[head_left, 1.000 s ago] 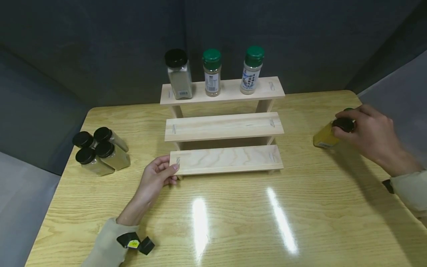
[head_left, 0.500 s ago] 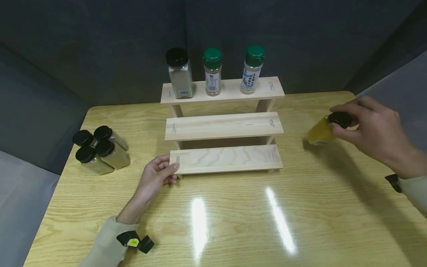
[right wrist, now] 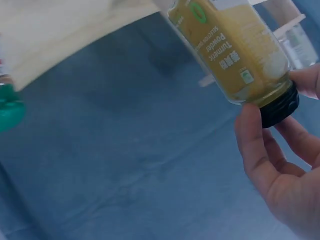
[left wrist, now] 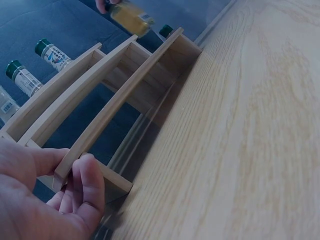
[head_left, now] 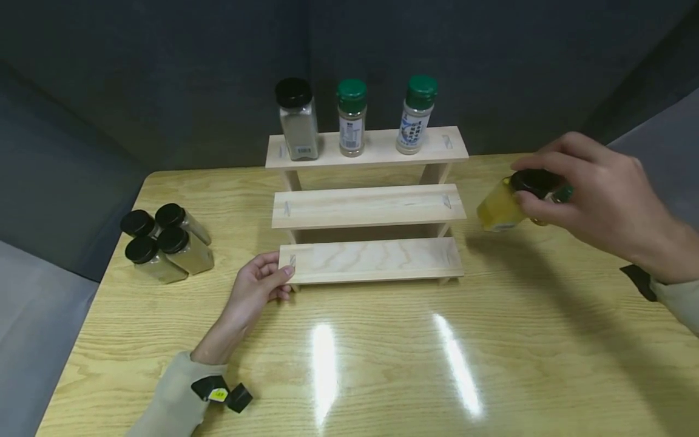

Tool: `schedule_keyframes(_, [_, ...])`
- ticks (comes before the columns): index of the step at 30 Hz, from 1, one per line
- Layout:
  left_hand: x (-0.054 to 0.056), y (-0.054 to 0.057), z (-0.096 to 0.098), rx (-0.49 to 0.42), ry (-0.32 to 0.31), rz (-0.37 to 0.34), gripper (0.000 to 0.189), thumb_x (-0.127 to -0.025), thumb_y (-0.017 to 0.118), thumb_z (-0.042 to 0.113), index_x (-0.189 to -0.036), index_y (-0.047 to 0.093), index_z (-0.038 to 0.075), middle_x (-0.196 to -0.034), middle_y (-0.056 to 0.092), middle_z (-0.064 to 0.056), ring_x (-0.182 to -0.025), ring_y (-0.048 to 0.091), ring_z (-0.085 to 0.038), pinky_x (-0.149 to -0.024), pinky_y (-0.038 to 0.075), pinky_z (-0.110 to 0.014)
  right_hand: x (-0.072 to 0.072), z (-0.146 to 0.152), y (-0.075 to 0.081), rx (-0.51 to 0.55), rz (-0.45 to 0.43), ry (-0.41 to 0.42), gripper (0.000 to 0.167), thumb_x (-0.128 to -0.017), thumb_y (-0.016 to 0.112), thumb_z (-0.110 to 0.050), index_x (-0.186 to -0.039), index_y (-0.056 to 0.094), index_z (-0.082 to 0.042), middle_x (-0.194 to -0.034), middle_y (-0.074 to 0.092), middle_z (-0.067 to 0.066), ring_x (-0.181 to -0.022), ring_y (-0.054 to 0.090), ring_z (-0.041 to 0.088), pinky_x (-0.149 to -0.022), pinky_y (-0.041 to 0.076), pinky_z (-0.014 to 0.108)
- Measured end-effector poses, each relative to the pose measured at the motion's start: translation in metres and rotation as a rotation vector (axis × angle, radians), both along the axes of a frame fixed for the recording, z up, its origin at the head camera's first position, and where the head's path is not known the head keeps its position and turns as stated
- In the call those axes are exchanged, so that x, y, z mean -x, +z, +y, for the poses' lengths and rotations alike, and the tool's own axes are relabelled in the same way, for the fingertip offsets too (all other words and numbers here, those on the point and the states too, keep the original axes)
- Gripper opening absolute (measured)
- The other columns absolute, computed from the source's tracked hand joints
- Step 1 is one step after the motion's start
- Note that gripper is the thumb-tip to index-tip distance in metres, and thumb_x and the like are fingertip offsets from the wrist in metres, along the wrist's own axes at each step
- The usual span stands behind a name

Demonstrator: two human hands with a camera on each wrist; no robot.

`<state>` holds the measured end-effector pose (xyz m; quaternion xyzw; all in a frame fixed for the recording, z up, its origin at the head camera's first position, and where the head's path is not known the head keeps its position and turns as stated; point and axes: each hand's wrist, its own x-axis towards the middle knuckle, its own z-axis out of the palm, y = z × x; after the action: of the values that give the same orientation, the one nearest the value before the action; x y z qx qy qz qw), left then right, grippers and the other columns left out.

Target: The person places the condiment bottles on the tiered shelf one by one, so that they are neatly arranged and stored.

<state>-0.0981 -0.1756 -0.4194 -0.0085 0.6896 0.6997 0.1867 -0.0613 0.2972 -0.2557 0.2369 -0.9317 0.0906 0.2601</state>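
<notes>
My right hand (head_left: 606, 203) grips a jar of turmeric powder (head_left: 498, 207) by its black lid, fingers and thumb around it. The jar hangs tilted above the table, right of the wooden three-tier rack (head_left: 371, 261). In the right wrist view "Turmeric Powder" can be read on the yellow jar (right wrist: 235, 50). With my left hand (head_left: 259, 284) I pinch the left end of the lowest shelf, thumb on top and fingers beneath. On the top tier stand a black-lidded spice jar (head_left: 299, 127) and two green-capped shakers, one left (head_left: 352, 124) and one right (head_left: 416, 121).
Several black-lidded jars (head_left: 169, 243) stand grouped at the table's left. Partly hidden behind my right hand is another green-capped shaker (head_left: 562, 194); its green cap (right wrist: 10, 107) shows in the right wrist view. Dark cloth walls (head_left: 229, 91) rise behind the wooden table (head_left: 393, 346).
My right hand has lifted the turmeric jar off the table and carried it left toward the rack. The left hand has stayed on the lowest shelf.
</notes>
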Motion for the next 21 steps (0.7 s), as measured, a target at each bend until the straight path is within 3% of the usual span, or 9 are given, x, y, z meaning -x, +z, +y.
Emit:
schedule_keyframes(6, [0.0, 0.001, 0.0, -0.007, -0.005, 0.007, 0.043, -0.11, 0.063, -0.001, -0.148, 0.048, -0.013, -0.098, 0.063, -0.008, -0.079, 0.067, -0.013, -0.069, 0.063, -0.023, 0.0, -0.022, 0.017, 0.0, 0.015, 0.074, 0.086, -0.107, 0.04, -0.073, -0.109, 0.082, 0.003, -0.097, 0.066, 0.015, -0.055, 0.059, 0.018, -0.049, 0.042, 0.014])
schedule_keyframes(14, [0.0, 0.002, 0.0, -0.003, -0.002, 0.006, 0.044, -0.11, 0.063, -0.001, -0.149, 0.047, -0.013, -0.098, 0.063, -0.008, -0.079, 0.067, -0.013, -0.07, 0.063, -0.023, 0.012, -0.049, 0.031, -0.009, 0.027, 0.206, 0.077, -0.11, 0.045, -0.066, -0.11, 0.081, 0.002, -0.101, 0.068, 0.015, -0.059, 0.059, 0.014, -0.051, 0.044, 0.016])
schedule_keyframes(16, [0.0, 0.002, 0.0, 0.001, -0.002, 0.002, 0.044, -0.11, 0.063, -0.001, -0.149, 0.047, -0.013, -0.098, 0.063, -0.008, -0.079, 0.067, -0.013, -0.07, 0.063, -0.024, 0.016, -0.056, 0.035, -0.008, 0.01, 0.244, 0.055, -0.107, 0.067, -0.051, -0.112, 0.081, 0.002, -0.103, 0.068, 0.015, -0.066, 0.064, 0.016, -0.053, 0.047, 0.014])
schedule_keyframes(18, [0.0, 0.001, -0.001, 0.002, -0.002, 0.002, 0.044, -0.11, 0.063, -0.001, -0.149, 0.047, -0.013, -0.099, 0.063, -0.008, -0.079, 0.067, -0.013, -0.07, 0.063, -0.024, 0.02, -0.064, 0.038, -0.008, -0.006, 0.273, 0.038, -0.097, 0.084, -0.031, -0.114, 0.08, 0.002, -0.105, 0.068, 0.015, -0.073, 0.066, 0.018, -0.054, 0.049, 0.013])
schedule_keyframes(21, [0.0, 0.001, 0.0, -0.001, -0.008, 0.003, 0.044, -0.11, 0.063, -0.001, -0.149, 0.047, -0.013, -0.099, 0.064, -0.008, -0.079, 0.067, -0.013, -0.07, 0.063, -0.024, 0.025, -0.076, 0.042, -0.006, -0.034, 0.287, 0.039, -0.079, 0.091, -0.003, -0.116, 0.08, 0.001, -0.106, 0.068, 0.014, -0.075, 0.066, 0.017, -0.055, 0.049, 0.014])
